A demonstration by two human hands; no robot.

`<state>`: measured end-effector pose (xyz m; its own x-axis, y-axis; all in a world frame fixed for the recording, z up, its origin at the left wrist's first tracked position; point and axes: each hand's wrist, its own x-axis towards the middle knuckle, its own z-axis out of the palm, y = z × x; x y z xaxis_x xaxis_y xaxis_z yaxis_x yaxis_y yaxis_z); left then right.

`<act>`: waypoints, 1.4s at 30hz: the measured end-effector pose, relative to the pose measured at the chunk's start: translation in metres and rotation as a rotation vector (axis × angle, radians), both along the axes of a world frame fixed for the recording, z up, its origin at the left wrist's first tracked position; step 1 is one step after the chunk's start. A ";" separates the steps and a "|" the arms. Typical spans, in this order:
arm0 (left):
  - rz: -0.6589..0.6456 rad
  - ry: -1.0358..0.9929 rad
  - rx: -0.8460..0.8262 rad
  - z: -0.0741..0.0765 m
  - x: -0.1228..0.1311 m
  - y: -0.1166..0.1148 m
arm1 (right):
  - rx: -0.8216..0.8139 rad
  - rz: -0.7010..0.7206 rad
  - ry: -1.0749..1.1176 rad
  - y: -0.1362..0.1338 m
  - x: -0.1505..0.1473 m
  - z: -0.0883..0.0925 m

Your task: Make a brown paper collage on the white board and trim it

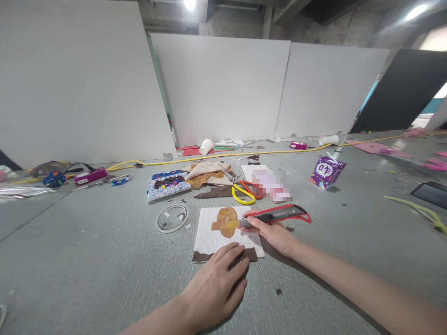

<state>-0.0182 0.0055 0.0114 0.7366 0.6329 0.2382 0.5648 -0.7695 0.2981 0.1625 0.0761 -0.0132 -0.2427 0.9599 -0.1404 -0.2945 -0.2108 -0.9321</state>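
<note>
My right hand grips a grey and red utility knife, its front end pointing left over a small white board. At that end lies an ochre cloth shape, glued or laid on the board; a yellowish strip crosses it, and I cannot tell whether this is blade or cloth. My left hand rests flat with fingers stretched, fingertips on the board's near edge. It partly hides a dark brown cloth strip along that edge. Just beyond the board are scissors with yellow and red handles.
Behind the board lie crumpled tan cloths and a blue-and-white decorated panel. A ring-shaped tape roll is to the left. A purple drink carton stands at right. One yellow cable runs along the white partitions.
</note>
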 end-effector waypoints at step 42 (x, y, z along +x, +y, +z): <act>-0.055 0.154 0.188 -0.004 0.002 -0.002 | 0.114 -0.069 -0.364 -0.007 -0.002 0.003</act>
